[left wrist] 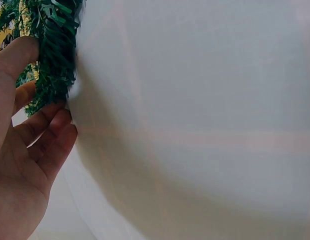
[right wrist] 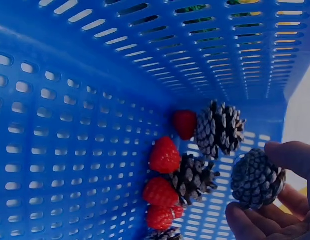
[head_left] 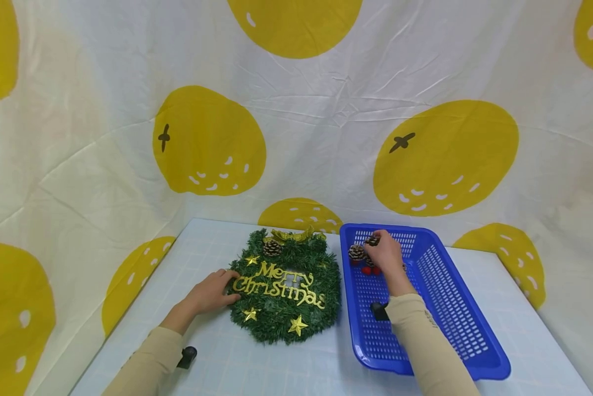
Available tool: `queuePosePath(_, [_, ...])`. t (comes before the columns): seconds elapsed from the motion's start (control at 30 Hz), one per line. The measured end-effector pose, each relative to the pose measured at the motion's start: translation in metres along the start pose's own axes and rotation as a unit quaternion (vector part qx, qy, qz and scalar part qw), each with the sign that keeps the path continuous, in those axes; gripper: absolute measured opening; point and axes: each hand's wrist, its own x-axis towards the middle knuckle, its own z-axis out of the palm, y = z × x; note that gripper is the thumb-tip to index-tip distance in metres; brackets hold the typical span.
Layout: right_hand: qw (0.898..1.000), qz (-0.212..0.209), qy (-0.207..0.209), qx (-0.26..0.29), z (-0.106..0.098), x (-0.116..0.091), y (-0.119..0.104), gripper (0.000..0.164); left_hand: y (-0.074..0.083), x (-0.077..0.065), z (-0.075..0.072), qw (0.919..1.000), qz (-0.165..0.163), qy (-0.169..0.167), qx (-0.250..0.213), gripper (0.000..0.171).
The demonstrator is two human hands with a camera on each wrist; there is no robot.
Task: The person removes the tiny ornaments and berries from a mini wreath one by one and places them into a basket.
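A green tinsel wreath (head_left: 272,322) with gold "Merry Christmas" lettering (head_left: 279,286) and gold stars lies on the table. My left hand (head_left: 211,291) holds its left edge; in the left wrist view, the thumb and fingers (left wrist: 62,142) lie about the green tinsel (left wrist: 55,75). My right hand (head_left: 385,254) reaches into the far end of a blue plastic basket (head_left: 467,313). There it pinches a pine cone (right wrist: 257,178) between thumb and fingers. Beside that cone are other pine cones (right wrist: 220,130) and several red berries (right wrist: 165,155) on the basket floor.
One pine cone (head_left: 272,248) and a gold bow (head_left: 296,235) sit at the wreath's top. The basket stands right of the wreath, its raised rim (head_left: 348,308) close to it. Behind the table (head_left: 217,357) hangs a white curtain (head_left: 311,148) printed with yellow fruit.
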Motion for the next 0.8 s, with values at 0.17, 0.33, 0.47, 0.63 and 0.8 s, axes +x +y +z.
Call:
queuePosePath(0.17, [1.0,0.008,-0.004,-0.006,0.001,0.001,-0.001,0.054,0.0,0.0,0.0,1.0,0.0,0.001,0.001,0.05])
queuePosePath(0.33, [1.0,0.005,-0.001,-0.011,0.002,0.002,-0.001,0.055,0.0,-0.001,0.0,1.0,0.0,0.002,0.003,0.05])
queuePosePath(0.47, [1.0,0.003,-0.001,-0.019,0.003,0.004,0.001,0.058,0.001,-0.001,-0.001,0.9999,0.01,0.005,0.001,0.051])
queuePosePath(0.63, [1.0,-0.006,0.009,-0.01,0.002,0.005,-0.002,0.058,0.0,-0.001,0.0,0.9998,0.017,0.005,0.004,0.052])
queuePosePath(0.8, [0.999,-0.03,0.028,0.009,-0.003,0.004,-0.014,0.055,-0.001,0.0,0.0,0.9999,0.014,0.003,0.004,0.052])
